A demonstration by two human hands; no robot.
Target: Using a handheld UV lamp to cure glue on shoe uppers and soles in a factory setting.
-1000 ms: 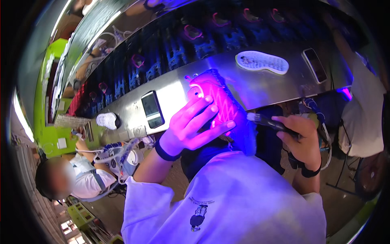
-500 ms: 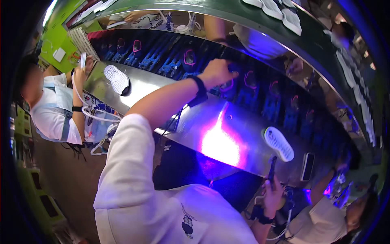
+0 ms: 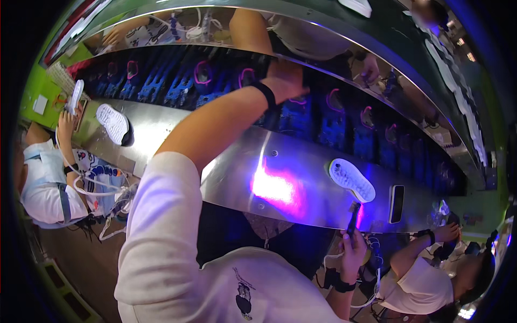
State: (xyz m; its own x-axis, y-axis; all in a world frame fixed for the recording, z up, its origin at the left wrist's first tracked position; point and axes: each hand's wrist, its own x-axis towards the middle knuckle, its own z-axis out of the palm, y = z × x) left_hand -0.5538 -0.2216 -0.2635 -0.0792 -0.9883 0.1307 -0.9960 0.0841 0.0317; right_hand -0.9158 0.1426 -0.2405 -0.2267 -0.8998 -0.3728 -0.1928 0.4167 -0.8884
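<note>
My left arm stretches across the bench. My left hand (image 3: pixel 286 81) is over the dark blue-stained strip (image 3: pixel 318 126) along the bench's far side. The fingers are in shadow, and whether they hold anything is hidden. In my right hand (image 3: pixel 353 250), low on the right, is a small brush (image 3: pixel 353 219) with a dark handle, its head pointing away from me. Just beyond that head lies a white shoe sole (image 3: pixel 352 179), flat on the metal bench (image 3: pixel 229 180), apart from both hands.
Pink-outlined shapes (image 3: pixel 334 100) line the strip, and a raised metal edge (image 3: pixel 371 67) runs behind it. A black phone (image 3: pixel 397 204) lies right of the sole. Another sole (image 3: pixel 113 124) lies left, near a co-worker holding a sole (image 3: pixel 77 97). A second person sits at right.
My view has shifted, so the bench things appear moved leftward. My left hand has gone further into the shadowed strip. The brush stays in my right hand near the sole.
</note>
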